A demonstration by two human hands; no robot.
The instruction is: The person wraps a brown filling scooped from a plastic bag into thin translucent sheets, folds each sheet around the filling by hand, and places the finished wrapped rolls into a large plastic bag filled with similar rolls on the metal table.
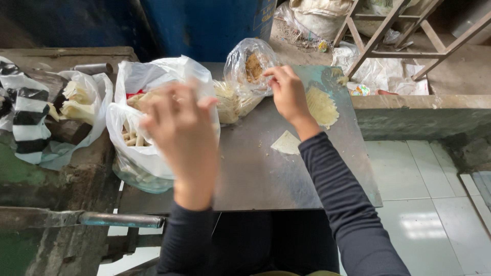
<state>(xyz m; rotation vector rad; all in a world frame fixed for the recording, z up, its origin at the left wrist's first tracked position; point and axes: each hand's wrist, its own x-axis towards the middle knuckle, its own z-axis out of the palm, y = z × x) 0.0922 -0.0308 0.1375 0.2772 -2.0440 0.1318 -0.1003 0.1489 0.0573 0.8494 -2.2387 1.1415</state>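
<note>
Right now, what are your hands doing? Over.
Right hand pinching clear bag of brown filling. Left hand raised, blurred, over white bag. Wrapper on metal board.

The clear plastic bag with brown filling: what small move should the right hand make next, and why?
Probably dip the right hand into the clear plastic bag with brown filling, because its fingers already touch the bag's opening and a pale flat wrapper lies bare on the grey metal tray.

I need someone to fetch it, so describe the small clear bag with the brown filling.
On the grey metal tabletop, look to the far edge, just in front of the big blue drum. The small clear plastic bag stands there, the right hand at its side. Only it holds brown crumbly filling; neighbouring bags hold pale pieces.
</note>
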